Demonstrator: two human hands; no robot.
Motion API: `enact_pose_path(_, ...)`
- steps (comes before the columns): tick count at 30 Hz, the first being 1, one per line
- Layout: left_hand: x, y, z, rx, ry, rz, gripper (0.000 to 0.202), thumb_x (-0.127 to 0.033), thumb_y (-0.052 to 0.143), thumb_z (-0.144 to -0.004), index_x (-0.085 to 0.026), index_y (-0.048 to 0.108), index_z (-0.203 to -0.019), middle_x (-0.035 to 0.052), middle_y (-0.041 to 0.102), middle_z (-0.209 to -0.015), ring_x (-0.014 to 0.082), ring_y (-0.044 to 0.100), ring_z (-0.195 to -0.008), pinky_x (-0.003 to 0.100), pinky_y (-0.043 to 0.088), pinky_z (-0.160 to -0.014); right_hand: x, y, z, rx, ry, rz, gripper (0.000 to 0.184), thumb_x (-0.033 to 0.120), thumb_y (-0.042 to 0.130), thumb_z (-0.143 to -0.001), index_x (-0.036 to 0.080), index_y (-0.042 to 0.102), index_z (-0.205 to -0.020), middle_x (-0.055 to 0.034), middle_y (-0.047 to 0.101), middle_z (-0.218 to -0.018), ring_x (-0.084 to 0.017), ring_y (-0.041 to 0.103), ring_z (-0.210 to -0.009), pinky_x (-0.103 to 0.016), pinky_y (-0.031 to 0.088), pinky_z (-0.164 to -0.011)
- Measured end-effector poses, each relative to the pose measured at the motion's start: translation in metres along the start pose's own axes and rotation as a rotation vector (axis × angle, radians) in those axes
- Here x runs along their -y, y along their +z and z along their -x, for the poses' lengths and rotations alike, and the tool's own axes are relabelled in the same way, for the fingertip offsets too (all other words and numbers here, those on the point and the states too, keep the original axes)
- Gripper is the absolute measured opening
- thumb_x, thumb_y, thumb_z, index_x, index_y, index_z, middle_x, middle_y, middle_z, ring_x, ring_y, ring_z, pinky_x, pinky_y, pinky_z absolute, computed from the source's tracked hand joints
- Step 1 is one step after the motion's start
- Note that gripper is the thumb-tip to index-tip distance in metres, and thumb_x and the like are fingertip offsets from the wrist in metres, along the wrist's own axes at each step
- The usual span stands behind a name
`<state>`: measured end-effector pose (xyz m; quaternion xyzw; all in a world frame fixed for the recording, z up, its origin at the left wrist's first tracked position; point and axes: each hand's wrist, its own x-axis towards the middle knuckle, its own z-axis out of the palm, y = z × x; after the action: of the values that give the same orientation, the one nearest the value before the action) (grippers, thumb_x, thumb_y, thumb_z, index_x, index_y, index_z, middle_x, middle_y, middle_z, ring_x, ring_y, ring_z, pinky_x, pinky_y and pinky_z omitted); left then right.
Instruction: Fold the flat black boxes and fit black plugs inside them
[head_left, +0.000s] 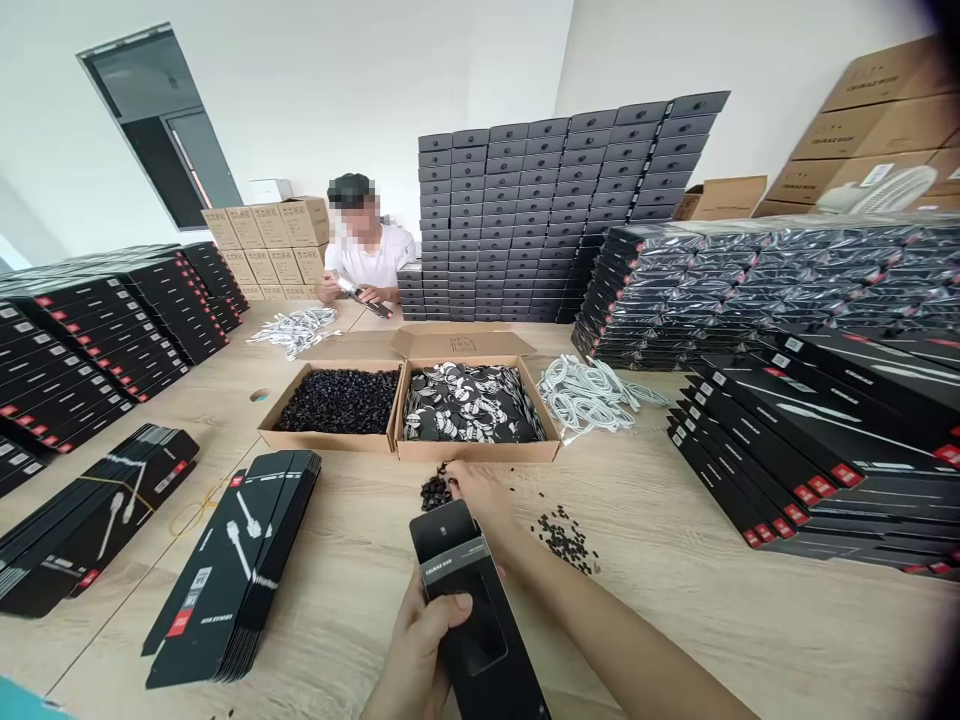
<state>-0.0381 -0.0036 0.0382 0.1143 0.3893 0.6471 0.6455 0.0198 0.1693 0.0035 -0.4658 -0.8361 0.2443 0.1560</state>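
Observation:
My left hand [424,635] is wrapped round a black retail box [484,640], its thumb across the front by a dark window. The box's upper end points away from me, with a flap [442,530] standing up there. Beyond it, my right hand [480,500] reaches down to a small heap of black plastic pieces [433,492] on the table. Its fingertips are drawn together at the heap's right side; what lies between them is too small to make out. More loose black bits [566,540] are scattered right of my right forearm.
Behind the heap stand a carton of black pieces [330,402] and a carton of printed black tags [472,405]. White cables [592,395] lie to their right. Flat box sleeves [240,560] are stacked left, finished-looking boxes [810,440] right. A person [367,255] sits opposite.

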Motion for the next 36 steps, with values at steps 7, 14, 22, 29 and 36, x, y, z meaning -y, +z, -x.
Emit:
enact_pose_path(7, -0.010, 0.013, 0.003, -0.081, 0.170, -0.095, 0.056, -0.030, 0.079, -0.068, -0.019, 0.059, -0.118, 0.0110, 0.075, -0.104, 0.0270, 0.069, -0.094, 0.036, 0.053, -0.084, -0.015, -0.046, 0.022, -0.121, 0.070, -0.344, 0.023, 0.028, 0.046, -0.089, 0.017, 0.064, -0.098, -0.0089, 0.071, -0.093, -0.023, 0.067, -0.086, -0.033, 0.052, -0.076)
enact_pose_path(14, -0.011, 0.028, 0.011, -0.089, 0.387, -0.563, 0.055, -0.026, 0.069, -0.072, -0.017, 0.055, -0.125, 0.0106, 0.073, -0.111, 0.0246, 0.067, -0.102, 0.029, 0.050, -0.091, 0.033, -0.109, 0.106, -0.304, -0.011, -0.757, 0.015, 0.029, 0.063, -0.083, 0.025, 0.051, -0.091, -0.0009, 0.065, -0.089, -0.017, 0.059, -0.082, -0.027, 0.049, -0.073)
enact_pose_path(22, -0.016, 0.046, 0.025, -0.078, 0.513, -0.987, 0.048, -0.015, 0.056, -0.075, -0.024, 0.061, -0.122, 0.0020, 0.076, -0.107, 0.0190, 0.071, -0.099, 0.022, 0.052, -0.084, 0.049, -0.118, 0.127, -0.219, -0.009, -0.823, 0.018, 0.019, 0.056, -0.081, 0.026, 0.041, -0.086, 0.0048, 0.056, -0.075, -0.015, 0.054, -0.071, -0.025, 0.046, -0.063)
enact_pose_path(29, -0.016, 0.039, 0.027, -0.025, 0.664, -1.210, 0.066, 0.001, 0.048, -0.072, -0.032, 0.056, -0.129, -0.0040, 0.071, -0.122, 0.0137, 0.065, -0.113, 0.019, 0.047, -0.095, 0.049, -0.128, 0.129, -0.104, 0.015, -0.813, 0.016, 0.017, 0.054, -0.082, 0.025, 0.040, -0.084, 0.0052, 0.055, -0.074, -0.014, 0.052, -0.071, -0.026, 0.042, -0.064)
enact_pose_path(36, -0.028, 0.045, 0.027, 0.059, 0.712, -1.184, 0.074, 0.006, 0.047, -0.066, -0.031, 0.060, -0.129, -0.0015, 0.069, -0.125, 0.0184, 0.063, -0.116, 0.022, 0.046, -0.099, 0.044, -0.120, 0.128, -0.201, -0.005, -0.759, 0.011, 0.021, 0.053, -0.084, 0.025, 0.043, -0.084, 0.0030, 0.054, -0.077, -0.016, 0.055, -0.074, -0.028, 0.043, -0.067)
